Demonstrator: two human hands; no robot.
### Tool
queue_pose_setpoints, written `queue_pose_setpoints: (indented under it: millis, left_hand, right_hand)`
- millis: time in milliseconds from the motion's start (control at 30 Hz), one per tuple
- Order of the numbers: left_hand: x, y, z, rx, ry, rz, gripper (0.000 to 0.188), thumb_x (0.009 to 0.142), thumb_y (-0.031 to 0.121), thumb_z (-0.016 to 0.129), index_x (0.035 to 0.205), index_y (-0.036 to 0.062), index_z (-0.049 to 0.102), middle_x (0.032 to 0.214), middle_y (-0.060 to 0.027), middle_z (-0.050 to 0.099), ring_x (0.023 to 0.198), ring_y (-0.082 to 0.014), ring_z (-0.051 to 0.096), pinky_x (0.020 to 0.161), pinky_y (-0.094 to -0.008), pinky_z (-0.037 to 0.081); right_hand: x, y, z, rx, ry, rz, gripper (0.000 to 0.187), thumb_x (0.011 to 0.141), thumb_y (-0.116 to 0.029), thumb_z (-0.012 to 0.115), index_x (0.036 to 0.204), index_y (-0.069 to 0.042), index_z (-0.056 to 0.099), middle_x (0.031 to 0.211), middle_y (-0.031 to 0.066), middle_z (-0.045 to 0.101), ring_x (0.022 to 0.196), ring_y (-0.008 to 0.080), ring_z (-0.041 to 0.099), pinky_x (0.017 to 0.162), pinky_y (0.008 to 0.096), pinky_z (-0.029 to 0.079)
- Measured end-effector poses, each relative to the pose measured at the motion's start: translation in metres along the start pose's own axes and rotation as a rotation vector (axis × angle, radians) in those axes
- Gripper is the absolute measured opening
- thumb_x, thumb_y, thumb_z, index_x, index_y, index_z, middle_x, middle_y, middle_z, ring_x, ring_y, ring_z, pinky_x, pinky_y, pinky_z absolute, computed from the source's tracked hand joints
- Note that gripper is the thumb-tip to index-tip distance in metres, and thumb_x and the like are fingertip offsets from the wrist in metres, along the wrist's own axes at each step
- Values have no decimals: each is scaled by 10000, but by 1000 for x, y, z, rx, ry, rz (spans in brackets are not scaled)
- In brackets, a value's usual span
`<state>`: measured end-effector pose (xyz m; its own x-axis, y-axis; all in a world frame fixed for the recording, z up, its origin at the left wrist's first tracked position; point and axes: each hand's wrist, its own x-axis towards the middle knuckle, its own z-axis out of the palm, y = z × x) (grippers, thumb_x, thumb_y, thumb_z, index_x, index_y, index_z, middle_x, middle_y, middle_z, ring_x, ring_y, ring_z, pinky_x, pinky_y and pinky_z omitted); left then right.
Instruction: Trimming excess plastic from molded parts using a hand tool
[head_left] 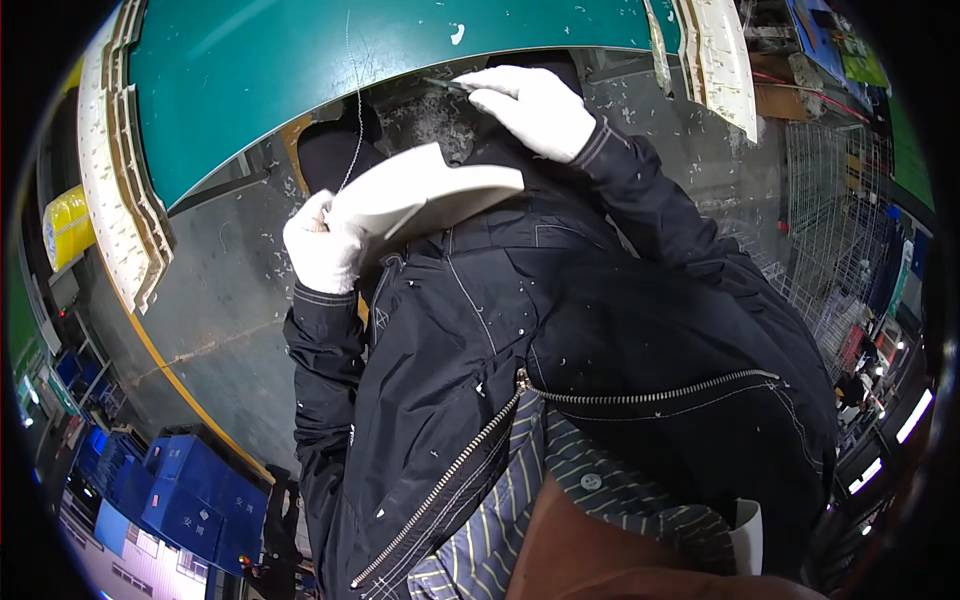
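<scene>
A white, curved plastic piece [430,200] lies over my lap, its left end gripped by my left hand [325,248] in a white glove. My right hand [540,108], gloved too, is closed round a slim dark tool [447,84] whose tip points left. That tool is held beyond the plastic piece, apart from it, near the table's edge. Whether it is a knife or a scraper I cannot make out. A thin, pale twisted strand [360,110] runs from the tabletop down toward my left hand.
Ahead is a green table [250,70] with white scraps on it. Cream, ridged panels flank it at left [115,170] and right [722,60]. Blue boxes [200,495] are at the lower left. Wire cages [825,220] stand at right. Shavings dot the grey floor.
</scene>
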<state>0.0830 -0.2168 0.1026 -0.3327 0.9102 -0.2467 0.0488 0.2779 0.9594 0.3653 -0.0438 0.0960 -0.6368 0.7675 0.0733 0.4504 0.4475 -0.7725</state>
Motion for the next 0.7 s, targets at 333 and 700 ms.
queue_pose_setpoints:
  millis: [333, 700]
  left_hand:
    - [-1, -16, -12, 185, 136, 95, 129, 757, 29, 581, 702, 32, 465, 616, 15, 375, 649, -61, 358, 537, -285, 307]
    - [-22, -5, -15, 312, 162, 125, 222, 794, 89, 649, 684, 38, 463, 568, -32, 365, 572, -82, 352, 502, -306, 311]
  right_hand:
    - [35, 61, -1, 765, 249, 512, 326, 1066, -249, 570, 1299, -31, 637, 961, -31, 679, 605, 8, 449, 485, 182, 354]
    - [92, 20, 89, 1192, 177, 457, 250, 1044, -178, 545, 1198, -2, 634, 960, 88, 667, 616, 72, 511, 478, 232, 417]
